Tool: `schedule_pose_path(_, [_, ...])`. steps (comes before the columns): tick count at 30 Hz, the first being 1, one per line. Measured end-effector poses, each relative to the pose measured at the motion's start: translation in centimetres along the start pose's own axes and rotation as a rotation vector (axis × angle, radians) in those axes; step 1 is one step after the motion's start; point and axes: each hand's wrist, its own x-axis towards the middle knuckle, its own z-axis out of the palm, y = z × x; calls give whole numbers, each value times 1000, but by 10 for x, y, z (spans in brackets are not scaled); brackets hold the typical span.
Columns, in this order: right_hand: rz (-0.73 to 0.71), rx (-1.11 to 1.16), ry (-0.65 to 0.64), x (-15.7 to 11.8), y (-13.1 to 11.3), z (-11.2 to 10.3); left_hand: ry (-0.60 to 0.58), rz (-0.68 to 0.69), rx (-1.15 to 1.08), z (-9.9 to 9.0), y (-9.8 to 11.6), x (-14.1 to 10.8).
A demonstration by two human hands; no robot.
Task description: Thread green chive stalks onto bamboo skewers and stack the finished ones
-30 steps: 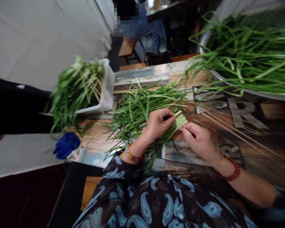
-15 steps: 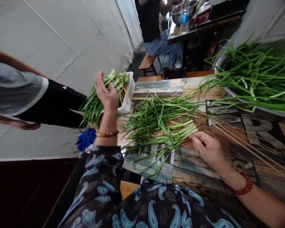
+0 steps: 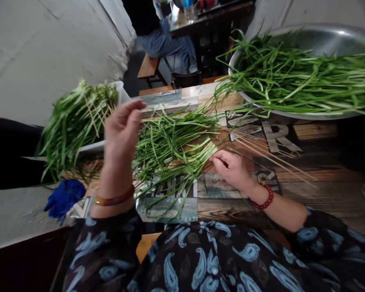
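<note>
Green garlic chives [image 3: 173, 138] lie in a loose heap across the wood-patterned table, pale stem ends toward the right. My right hand [image 3: 232, 168] rests low at the heap's near right side, thumb and finger pinched at the stem ends of a small bunch [image 3: 208, 150]. Raised above the table, my left hand [image 3: 121, 132] is empty, its fingers curved and the thumb apart. It hangs between the heap and a white plastic tub [image 3: 123, 92], hiding part of both. Tied-looking chive bundles [image 3: 76, 109] fill that tub, with thin straw-coloured strips across them.
A large metal basin [image 3: 331, 38] full of chives stands at the back right. Long straw-coloured strips [image 3: 270, 154] lie to the right of my right hand. A blue glove [image 3: 65, 196] lies at the left. Beyond the table a person [image 3: 167, 42] sits on a wooden bench [image 3: 148, 67].
The view has turned right, showing more of the basin. My left hand has moved from over the tub toward the heap. My right hand stays at the stem ends.
</note>
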Motion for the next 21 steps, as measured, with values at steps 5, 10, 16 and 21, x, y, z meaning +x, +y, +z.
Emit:
schedule_pose_path(5, [-55, -14, 21, -1, -1, -1, -345, -148, -230, 81, 35, -37])
schedule_pose_path(10, [-87, -37, 45, 0, -3, -2, -510, -252, -306, 95, 24, -46])
schedule_pose_path(16, [-52, -58, 13, 0, -5, -5, -601, -295, -311, 90, 19, -50])
schedule_pose_path(21, [-3, -77, -21, -1, -8, -7, -564, -303, -334, 91, 21, -54])
